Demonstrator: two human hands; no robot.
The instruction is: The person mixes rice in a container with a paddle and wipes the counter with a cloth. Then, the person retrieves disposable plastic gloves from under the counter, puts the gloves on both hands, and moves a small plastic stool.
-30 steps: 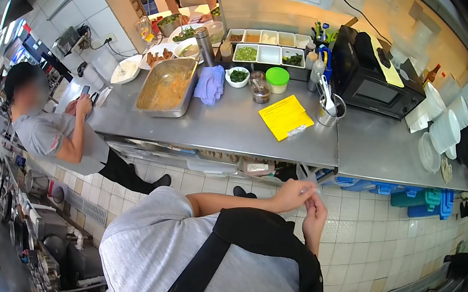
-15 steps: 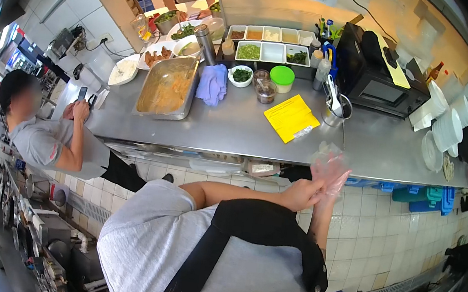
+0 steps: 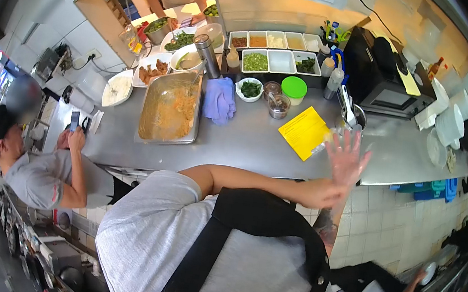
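My right hand (image 3: 347, 164) wears a thin clear plastic glove (image 3: 343, 140), its fingers spread wide above the counter's front edge. Reaching across my body, my bare left hand (image 3: 320, 194) is closed at the glove's cuff, around the right wrist. Just left of the gloved fingers lies a yellow packet (image 3: 304, 132) on the steel counter (image 3: 233, 154). Behind those fingers stands a metal cup (image 3: 358, 119) with utensils in it. A tub with a green lid (image 3: 294, 87), small jars (image 3: 278, 106) and a bowl of dark greens (image 3: 249, 90) are farther back.
At left on the counter are a deep steel pan (image 3: 168, 109) of orange-brown food and a purple cloth (image 3: 219, 100). Topping trays (image 3: 282, 61) line the back; a black microwave (image 3: 393, 87) and white bowls (image 3: 450, 123) stand right. People are at left, lower right and beyond the hatch.
My right fingers have spread out inside the glove, which hung loose past them before. My left hand has shifted to the wrist. A person has appeared at lower right, and the view has tilted.
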